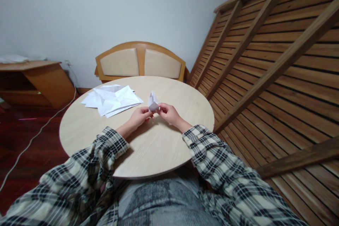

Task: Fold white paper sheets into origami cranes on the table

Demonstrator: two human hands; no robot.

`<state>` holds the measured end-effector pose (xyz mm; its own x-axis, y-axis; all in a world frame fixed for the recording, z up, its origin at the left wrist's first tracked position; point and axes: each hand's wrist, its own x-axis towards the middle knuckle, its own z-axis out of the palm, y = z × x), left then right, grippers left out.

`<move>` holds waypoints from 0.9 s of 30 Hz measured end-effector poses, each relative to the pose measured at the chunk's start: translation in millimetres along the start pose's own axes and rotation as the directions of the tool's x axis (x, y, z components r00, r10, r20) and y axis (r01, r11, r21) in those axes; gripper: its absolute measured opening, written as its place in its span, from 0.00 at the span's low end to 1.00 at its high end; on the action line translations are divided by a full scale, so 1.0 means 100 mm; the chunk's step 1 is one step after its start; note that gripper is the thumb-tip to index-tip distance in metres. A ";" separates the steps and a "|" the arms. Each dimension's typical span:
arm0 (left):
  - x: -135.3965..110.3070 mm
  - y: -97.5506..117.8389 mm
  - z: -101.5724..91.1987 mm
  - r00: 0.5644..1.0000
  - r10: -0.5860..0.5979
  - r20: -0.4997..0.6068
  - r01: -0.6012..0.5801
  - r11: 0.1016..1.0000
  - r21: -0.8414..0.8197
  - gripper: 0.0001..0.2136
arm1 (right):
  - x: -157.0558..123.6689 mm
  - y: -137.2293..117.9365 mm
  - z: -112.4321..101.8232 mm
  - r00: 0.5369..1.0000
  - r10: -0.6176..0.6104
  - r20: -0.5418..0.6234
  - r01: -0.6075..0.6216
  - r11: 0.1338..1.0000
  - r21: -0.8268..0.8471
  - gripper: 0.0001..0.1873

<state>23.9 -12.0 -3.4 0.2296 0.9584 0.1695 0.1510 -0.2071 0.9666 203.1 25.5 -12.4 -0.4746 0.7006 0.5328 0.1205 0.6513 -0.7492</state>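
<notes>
Around the frame's centre, over the desk [159, 148], the left hand [141, 114] and right hand [169, 113] pinched the folded paper [153, 102] low, from either side; light, even pressure seemed best for keeping its creases crisp.

Paper pile [112, 99] on tbl [159, 152], L of folded pc [153, 102]; headbd [141, 58] behind.

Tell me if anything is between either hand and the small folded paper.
Nothing visible is: the left hand and right hand both have their fingers on the lower part of the folded paper. The loose white sheets lie to the left on the round table, out of the way.
</notes>
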 end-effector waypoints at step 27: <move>-0.03 0.00 -0.01 0.979 -0.148 0.142 0.200 0.844 -0.497 0.06 | 0.00 -0.06 0.00 0.989 0.148 -0.031 -0.146 0.988 0.055 0.16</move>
<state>22.7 -14.5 -3.9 0.3393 0.9407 -0.0049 -0.3043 0.1147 0.9456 202.4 21.9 -8.0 -0.4244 0.7979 0.4281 0.1405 0.5251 -0.8394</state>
